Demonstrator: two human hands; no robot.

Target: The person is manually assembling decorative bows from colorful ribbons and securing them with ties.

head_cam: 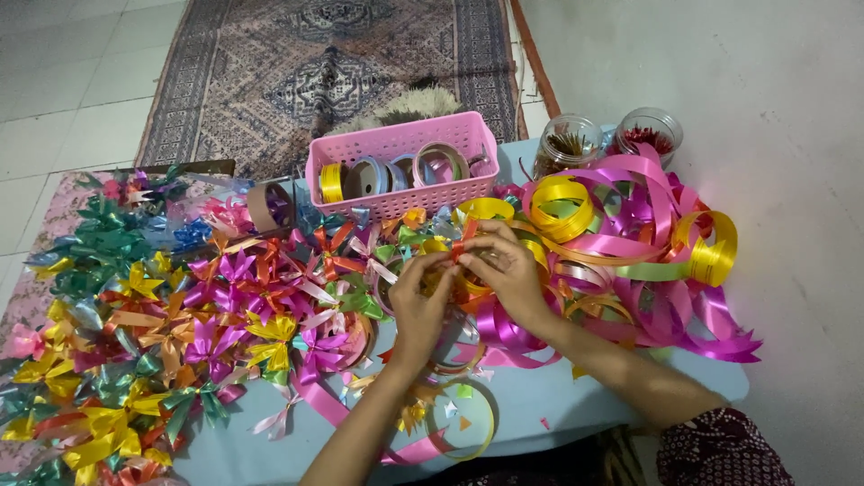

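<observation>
My left hand [421,292] and my right hand [508,270] meet over the middle of a light blue table [531,405]. Together they pinch a small piece of orange and yellow ribbon [457,247] between the fingertips. The fingers hide most of that piece. A heap of finished ribbon bows [180,324] in pink, yellow, orange and green lies to the left of my hands. Loose coils of pink, yellow and green ribbon [621,234] pile up to the right.
A pink plastic basket [400,148] with several ribbon rolls stands behind my hands. Two clear jars [607,139] sit at the back right. A patterned rug [324,63] covers the tiled floor beyond. Ribbon scraps and a loop [468,423] lie near the table's front edge.
</observation>
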